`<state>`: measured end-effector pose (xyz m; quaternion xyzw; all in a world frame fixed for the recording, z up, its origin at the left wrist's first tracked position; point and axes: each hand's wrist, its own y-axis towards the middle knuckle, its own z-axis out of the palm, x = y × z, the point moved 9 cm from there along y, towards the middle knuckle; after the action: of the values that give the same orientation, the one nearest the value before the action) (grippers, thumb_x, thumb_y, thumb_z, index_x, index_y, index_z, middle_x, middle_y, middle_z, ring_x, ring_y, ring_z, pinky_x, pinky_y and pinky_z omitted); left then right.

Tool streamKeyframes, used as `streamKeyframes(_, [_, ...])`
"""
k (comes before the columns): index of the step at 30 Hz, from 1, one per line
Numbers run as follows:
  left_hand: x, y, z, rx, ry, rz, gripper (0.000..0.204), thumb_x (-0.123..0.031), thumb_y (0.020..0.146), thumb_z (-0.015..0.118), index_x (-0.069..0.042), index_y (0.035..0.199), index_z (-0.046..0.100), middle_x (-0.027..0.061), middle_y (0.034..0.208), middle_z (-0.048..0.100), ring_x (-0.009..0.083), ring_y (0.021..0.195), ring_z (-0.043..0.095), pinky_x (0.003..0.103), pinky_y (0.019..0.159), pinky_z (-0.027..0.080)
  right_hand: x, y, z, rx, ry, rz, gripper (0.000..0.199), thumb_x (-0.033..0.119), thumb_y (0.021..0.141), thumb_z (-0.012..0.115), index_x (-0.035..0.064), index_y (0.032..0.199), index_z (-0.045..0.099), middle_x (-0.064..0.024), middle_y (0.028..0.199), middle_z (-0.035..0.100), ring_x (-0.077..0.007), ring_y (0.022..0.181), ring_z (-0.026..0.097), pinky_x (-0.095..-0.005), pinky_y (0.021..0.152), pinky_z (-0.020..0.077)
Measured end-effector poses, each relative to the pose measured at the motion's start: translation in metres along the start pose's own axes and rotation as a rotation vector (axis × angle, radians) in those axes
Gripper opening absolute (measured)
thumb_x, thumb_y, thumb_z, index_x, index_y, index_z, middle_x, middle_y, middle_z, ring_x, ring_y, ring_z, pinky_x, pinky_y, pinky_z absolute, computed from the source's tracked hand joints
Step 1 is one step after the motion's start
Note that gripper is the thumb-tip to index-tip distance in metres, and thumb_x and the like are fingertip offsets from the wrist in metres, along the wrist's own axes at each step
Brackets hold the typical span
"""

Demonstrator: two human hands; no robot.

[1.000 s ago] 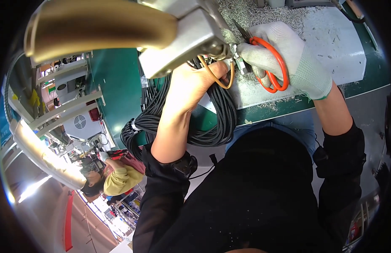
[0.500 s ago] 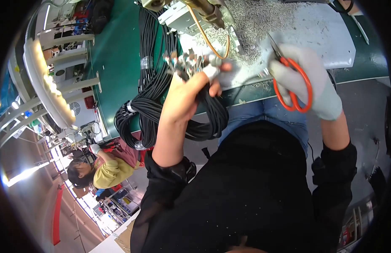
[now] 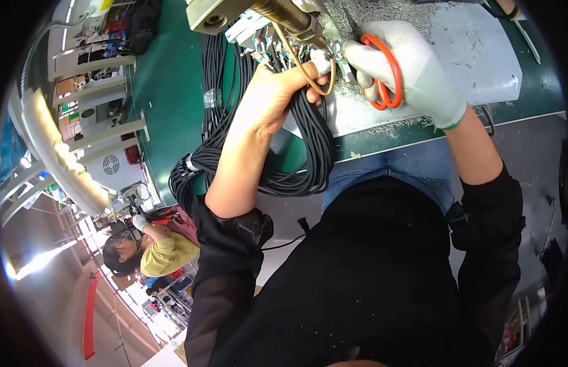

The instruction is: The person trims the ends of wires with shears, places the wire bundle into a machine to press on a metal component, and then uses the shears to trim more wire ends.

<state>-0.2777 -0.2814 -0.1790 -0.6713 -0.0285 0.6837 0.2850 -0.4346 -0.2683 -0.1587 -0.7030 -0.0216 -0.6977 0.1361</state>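
My left hand (image 3: 284,85), bare but for a white wrap on a finger, is closed round a bundle of black cables (image 3: 311,144). Stripped ends with small coloured wires (image 3: 269,49) stick up above it. In a white glove, my right hand (image 3: 397,64) holds orange-handled scissors (image 3: 391,70), blades pointing up and away. Its fingertips meet the left ones at the metal head of a bench machine (image 3: 296,24), beside an orange-brown tube (image 3: 296,58). What the right fingertips pinch there is too small to make out.
More black cable coils (image 3: 213,79) lie on the green table (image 3: 174,79) at left. Small metallic scraps (image 3: 388,11) cover part of a pale board (image 3: 474,55). A co-worker in a yellow top (image 3: 168,254) sits at far left.
My right hand, with the scissors, has moved left and away from me to the machine head. The left hand stays near its place, still holding the cable bundle.
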Motion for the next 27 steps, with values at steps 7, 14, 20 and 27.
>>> streamKeyframes(7, [-0.004, 0.001, -0.001, -0.068, 0.052, 0.026, 0.015, -0.006, 0.079, 0.071, 0.003, 0.089, 0.063, 0.0094, 0.075, 0.064, 0.0156, 0.056, 0.061, 0.027, 0.052, 0.052, 0.005, 0.003, -0.002, 0.071, -0.03, -0.006, 0.03, 0.026, 0.089, 0.059, 0.0004, 0.072, 0.056, -0.0067, 0.056, 0.057, -0.0118, 0.048, 0.057, -0.0256, 0.045, 0.0446])
streamKeyframes(14, [-0.007, 0.0, 0.0, -0.068, 0.124, 0.016, 0.017, -0.009, 0.078, 0.073, 0.002, 0.088, 0.064, 0.0098, 0.075, 0.065, 0.0158, 0.058, 0.062, 0.027, 0.054, 0.052, 0.0, 0.008, -0.002, 0.132, -0.065, 0.055, 0.029, 0.023, 0.089, 0.059, -0.0014, 0.074, 0.057, -0.0073, 0.054, 0.057, -0.0118, 0.047, 0.056, -0.0264, 0.045, 0.0443])
streamKeyframes(20, [-0.01, -0.003, -0.001, -0.131, 0.166, 0.064, 0.017, -0.011, 0.078, 0.073, 0.001, 0.087, 0.065, 0.0079, 0.072, 0.064, 0.0141, 0.058, 0.061, 0.026, 0.057, 0.05, 0.025, 0.001, -0.003, 0.042, -0.42, -0.608, 0.029, 0.022, 0.089, 0.058, -0.0022, 0.073, 0.058, -0.008, 0.054, 0.057, -0.0127, 0.045, 0.055, -0.0283, 0.046, 0.0449])
streamKeyframes(27, [-0.009, -0.001, 0.002, -0.073, 0.151, 0.063, 0.018, -0.013, 0.08, 0.073, 0.0, 0.087, 0.064, 0.0067, 0.07, 0.063, 0.0129, 0.06, 0.059, 0.028, 0.059, 0.049, 0.016, 0.009, 0.001, 0.09, -0.289, -0.257, 0.026, 0.021, 0.09, 0.056, -0.0014, 0.076, 0.058, -0.006, 0.05, 0.052, -0.0126, 0.043, 0.052, -0.0274, 0.045, 0.0427])
